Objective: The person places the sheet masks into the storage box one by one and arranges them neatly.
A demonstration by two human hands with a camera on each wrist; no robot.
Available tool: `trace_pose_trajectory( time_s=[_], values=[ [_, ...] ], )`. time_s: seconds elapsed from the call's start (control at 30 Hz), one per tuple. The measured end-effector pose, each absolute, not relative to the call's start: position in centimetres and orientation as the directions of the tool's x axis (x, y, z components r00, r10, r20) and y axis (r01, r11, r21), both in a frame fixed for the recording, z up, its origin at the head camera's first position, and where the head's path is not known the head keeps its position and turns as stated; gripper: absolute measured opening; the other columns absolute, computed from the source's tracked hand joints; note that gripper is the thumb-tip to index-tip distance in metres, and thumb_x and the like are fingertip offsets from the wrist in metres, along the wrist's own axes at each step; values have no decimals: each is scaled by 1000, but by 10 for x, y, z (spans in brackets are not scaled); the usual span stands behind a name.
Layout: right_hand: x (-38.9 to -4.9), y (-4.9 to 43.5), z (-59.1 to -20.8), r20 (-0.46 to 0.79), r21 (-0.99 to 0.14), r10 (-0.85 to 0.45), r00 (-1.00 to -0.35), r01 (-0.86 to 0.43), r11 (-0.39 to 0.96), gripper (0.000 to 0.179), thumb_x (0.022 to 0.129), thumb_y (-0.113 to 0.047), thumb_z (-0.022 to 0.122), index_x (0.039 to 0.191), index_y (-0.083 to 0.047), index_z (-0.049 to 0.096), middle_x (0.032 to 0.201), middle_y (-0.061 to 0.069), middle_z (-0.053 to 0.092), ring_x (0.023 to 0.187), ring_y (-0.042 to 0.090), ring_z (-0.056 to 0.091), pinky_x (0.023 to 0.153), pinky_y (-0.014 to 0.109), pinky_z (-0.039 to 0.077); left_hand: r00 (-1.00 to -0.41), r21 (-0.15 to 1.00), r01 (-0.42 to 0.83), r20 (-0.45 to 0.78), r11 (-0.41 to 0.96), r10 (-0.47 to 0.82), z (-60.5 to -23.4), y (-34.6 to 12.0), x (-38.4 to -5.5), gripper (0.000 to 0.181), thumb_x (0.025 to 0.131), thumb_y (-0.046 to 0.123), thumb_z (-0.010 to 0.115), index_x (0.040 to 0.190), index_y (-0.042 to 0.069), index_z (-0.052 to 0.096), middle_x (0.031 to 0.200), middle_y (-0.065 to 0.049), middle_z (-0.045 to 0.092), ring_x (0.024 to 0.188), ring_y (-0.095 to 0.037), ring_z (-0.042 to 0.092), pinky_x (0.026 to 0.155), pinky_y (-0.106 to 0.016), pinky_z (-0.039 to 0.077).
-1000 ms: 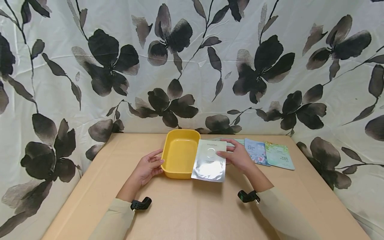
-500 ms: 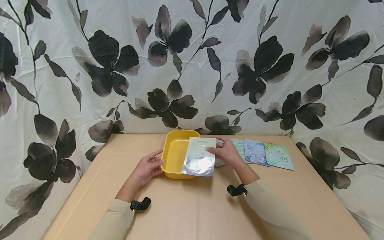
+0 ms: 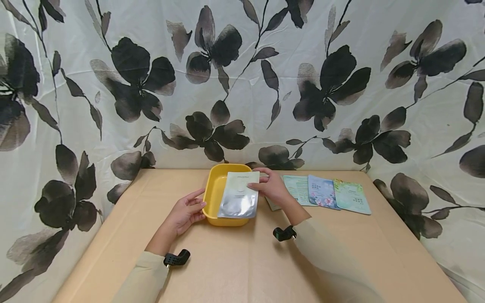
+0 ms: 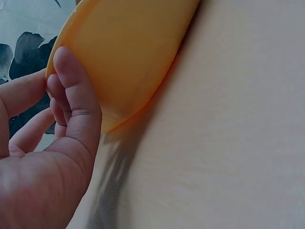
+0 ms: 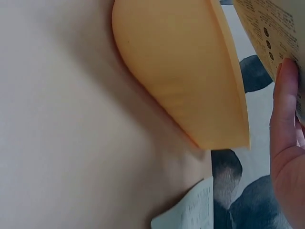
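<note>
A yellow plastic basin (image 3: 214, 198) stands on the table near its back edge. My left hand (image 3: 185, 213) pinches the basin's left rim between thumb and fingers; the left wrist view shows the thumb (image 4: 76, 81) against the outer wall. Over the basin's opening, a silver and pale green face mask packet (image 3: 240, 195) is held by its right edge in my right hand (image 3: 270, 188). In the right wrist view, small print covers the underside of the packet (image 5: 271, 36). The packet hides much of the basin's inside.
Right of the basin lie more flat packets in a row: a mint one (image 3: 300, 191), a blue floral one (image 3: 323, 192) and a green one (image 3: 353, 196). Another pale packet (image 3: 273, 205) lies partly under my right hand. A floral cloth (image 3: 265, 105) hangs behind the table (image 3: 227, 261).
My right hand has carried the face mask packet leftward, from beside the basin's right rim to above its opening. The left hand has stayed at the left rim.
</note>
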State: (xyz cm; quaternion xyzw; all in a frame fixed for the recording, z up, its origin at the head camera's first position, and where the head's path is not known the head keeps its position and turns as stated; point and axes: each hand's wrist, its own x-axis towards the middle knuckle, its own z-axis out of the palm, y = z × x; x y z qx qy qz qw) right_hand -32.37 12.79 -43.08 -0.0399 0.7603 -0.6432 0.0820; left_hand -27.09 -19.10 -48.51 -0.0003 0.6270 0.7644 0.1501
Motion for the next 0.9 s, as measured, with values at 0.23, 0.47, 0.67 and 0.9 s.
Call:
trace_pose_trajectory(
  time_s=[0.23, 0.47, 0.67, 0.9],
  values=[
    [-331, 110, -432, -64, -979, -164, -984, 30, 201, 70, 81, -15, 88, 143, -17, 54, 113, 12, 76, 89, 23, 76, 76, 35, 64, -953, 955, -239, -196, -176, 232, -484, -191, -271, 66, 99, 3, 64, 159, 16, 39, 112, -6, 58, 78, -13, 65, 73, -27, 62],
    [-337, 101, -433, -65, -971, -166, -984, 24, 237, 63, 81, -14, 87, 136, -19, 57, 107, 12, 77, 81, 24, 73, 70, 32, 64, -953, 954, -242, -200, -175, 228, -484, -190, -272, 64, 101, 3, 62, 159, 17, 39, 112, -6, 57, 78, -12, 64, 73, -26, 62],
    [-342, 95, -434, -75, -960, -166, -983, 26, 278, 61, 82, -14, 87, 136, -18, 59, 107, 13, 76, 77, 23, 74, 67, 29, 63, -954, 955, -239, -196, -178, 228, -485, -190, -272, 64, 101, 2, 61, 159, 16, 39, 114, -8, 56, 78, -12, 65, 72, -26, 62],
    [-347, 90, -434, -82, -944, -194, -978, 14, 331, 61, 82, -12, 86, 137, -16, 59, 101, 14, 72, 75, 24, 72, 67, 32, 63, -953, 955, -236, -191, -181, 234, -486, -190, -271, 65, 101, 1, 61, 159, 16, 38, 115, -9, 57, 78, -12, 66, 72, -26, 62]
  ],
)
